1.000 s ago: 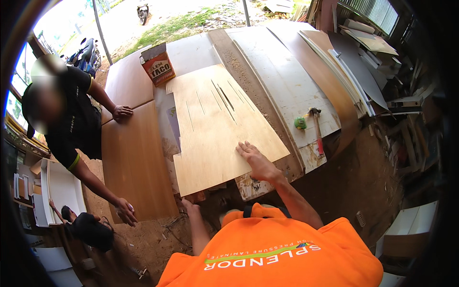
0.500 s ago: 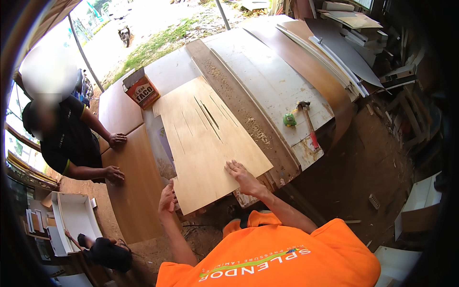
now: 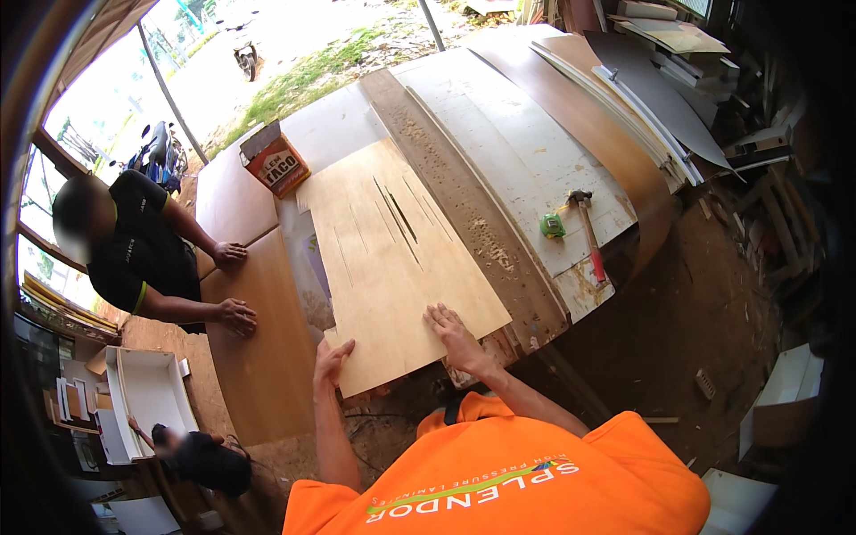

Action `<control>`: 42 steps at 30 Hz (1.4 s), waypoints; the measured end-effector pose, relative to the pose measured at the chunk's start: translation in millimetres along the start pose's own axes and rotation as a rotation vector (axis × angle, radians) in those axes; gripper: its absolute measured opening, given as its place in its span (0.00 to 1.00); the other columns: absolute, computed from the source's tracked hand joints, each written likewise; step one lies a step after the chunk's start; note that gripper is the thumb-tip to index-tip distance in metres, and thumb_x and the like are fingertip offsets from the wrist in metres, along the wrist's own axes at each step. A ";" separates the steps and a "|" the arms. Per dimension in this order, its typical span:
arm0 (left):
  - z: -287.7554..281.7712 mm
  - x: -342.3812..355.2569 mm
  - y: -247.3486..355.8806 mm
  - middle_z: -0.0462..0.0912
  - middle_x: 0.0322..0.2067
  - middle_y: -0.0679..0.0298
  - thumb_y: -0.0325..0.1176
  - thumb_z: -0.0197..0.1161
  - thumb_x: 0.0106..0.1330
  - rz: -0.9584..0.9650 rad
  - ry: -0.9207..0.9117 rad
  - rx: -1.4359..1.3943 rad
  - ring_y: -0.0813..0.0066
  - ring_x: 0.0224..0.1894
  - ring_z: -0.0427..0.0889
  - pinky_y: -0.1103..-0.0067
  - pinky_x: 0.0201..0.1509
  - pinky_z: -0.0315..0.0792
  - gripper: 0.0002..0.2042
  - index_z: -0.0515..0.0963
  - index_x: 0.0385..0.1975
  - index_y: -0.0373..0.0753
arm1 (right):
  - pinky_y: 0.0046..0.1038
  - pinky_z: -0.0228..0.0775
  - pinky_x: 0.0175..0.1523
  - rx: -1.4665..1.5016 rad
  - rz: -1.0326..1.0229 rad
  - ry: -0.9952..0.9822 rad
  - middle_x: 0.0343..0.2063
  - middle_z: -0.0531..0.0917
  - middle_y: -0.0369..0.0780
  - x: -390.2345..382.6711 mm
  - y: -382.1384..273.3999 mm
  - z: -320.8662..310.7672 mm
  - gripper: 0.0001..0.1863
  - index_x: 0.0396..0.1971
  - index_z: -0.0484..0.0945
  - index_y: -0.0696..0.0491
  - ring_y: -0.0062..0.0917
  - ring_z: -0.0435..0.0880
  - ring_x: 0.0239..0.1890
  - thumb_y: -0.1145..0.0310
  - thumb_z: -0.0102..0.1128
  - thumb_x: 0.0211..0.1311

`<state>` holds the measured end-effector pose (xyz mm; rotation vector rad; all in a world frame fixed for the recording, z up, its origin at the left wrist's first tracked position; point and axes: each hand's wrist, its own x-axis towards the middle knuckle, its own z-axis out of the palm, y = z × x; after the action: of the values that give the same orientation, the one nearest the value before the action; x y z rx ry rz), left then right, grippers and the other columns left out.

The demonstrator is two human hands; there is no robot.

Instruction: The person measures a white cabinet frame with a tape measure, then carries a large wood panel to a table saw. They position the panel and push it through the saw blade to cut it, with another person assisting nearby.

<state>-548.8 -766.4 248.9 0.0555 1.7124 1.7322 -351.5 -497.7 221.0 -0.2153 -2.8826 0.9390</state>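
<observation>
A pale plywood sheet [image 3: 383, 276] with several dark slits lies on the workbench, its near end towards me. My left hand [image 3: 332, 358] is closed on the sheet's near left edge, thumb on top and fingers partly hidden beneath. Flat on the sheet near its right corner rests my right hand [image 3: 453, 337], fingers stretched out. Just left of the plywood is a brown laminate sheet [image 3: 254, 357]. A co-worker's two hands [image 3: 235, 316] rest on that brown sheet.
An orange-red carton [image 3: 275, 160] stands behind the plywood. Right of it run a brown board [image 3: 446, 178] strewn with shavings, a green tape measure [image 3: 552, 225] and a red-handled hammer [image 3: 588, 236]. Another person [image 3: 201, 459] bends by a white cabinet [image 3: 165, 392] at lower left.
My left hand has moved from beside the plywood's edge onto it, thumb now over the top. My right hand stays flat. The co-worker's nearer hand has shifted along the brown sheet.
</observation>
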 end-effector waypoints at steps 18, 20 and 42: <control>-15.7 10.2 -18.7 0.86 0.50 0.54 0.28 0.72 0.67 -0.007 -0.028 -0.001 0.64 0.46 0.88 0.68 0.49 0.84 0.24 0.73 0.60 0.29 | 0.38 0.41 0.84 0.003 -0.011 0.032 0.78 0.58 0.47 -1.7 1.8 15.4 0.53 0.75 0.61 0.58 0.42 0.48 0.82 0.92 0.62 0.40; -13.9 9.5 -17.9 0.86 0.50 0.53 0.28 0.72 0.67 -0.005 -0.015 0.003 0.64 0.46 0.88 0.68 0.48 0.85 0.24 0.73 0.60 0.29 | 0.38 0.41 0.84 0.014 -0.003 0.014 0.78 0.59 0.47 -1.7 3.1 16.1 0.53 0.75 0.61 0.58 0.42 0.48 0.82 0.92 0.62 0.40; -20.0 20.1 -32.9 0.85 0.52 0.52 0.25 0.69 0.68 0.019 -0.034 -0.013 0.61 0.48 0.87 0.65 0.50 0.85 0.23 0.73 0.61 0.28 | 0.38 0.42 0.84 0.036 -0.006 0.014 0.78 0.59 0.48 0.8 17.8 35.5 0.56 0.75 0.62 0.58 0.43 0.49 0.82 0.90 0.66 0.36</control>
<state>-559.5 -777.5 208.2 0.0949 1.6808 1.7464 -355.5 -503.8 181.9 -0.2089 -2.8489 0.9838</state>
